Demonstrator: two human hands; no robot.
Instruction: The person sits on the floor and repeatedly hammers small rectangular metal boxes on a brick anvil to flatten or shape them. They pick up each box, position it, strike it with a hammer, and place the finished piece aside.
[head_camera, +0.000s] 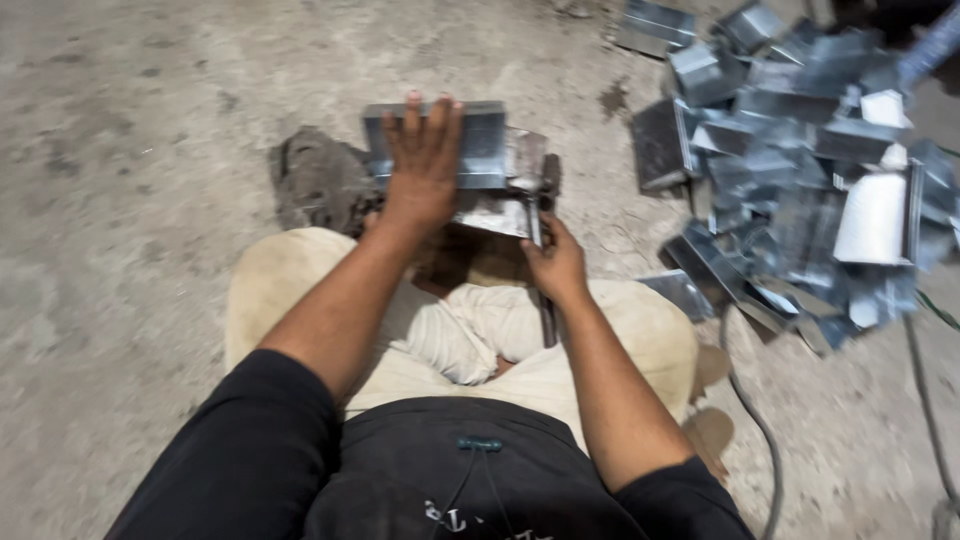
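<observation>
Sheet-metal channel (470, 140): stiff, light, sharp-edged by the look; left hand (425, 160) pressed flat on it, right hand (555, 265) clamped around a tool handle (547, 315).

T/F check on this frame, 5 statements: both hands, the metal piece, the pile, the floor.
1. The left hand lies flat, palm down, on a bent sheet-metal piece. True.
2. The right hand is raised in the air, empty. False: it is low at the near edge of the metal piece, closed around a dark tool handle.
3. A pile of similar bent metal pieces lies to the person's right. True.
4. The work is on a wooden bench. False: it is done on a bare concrete floor, with the person seated.
5. A dark crumpled cloth lies left of the metal piece. True.
</observation>
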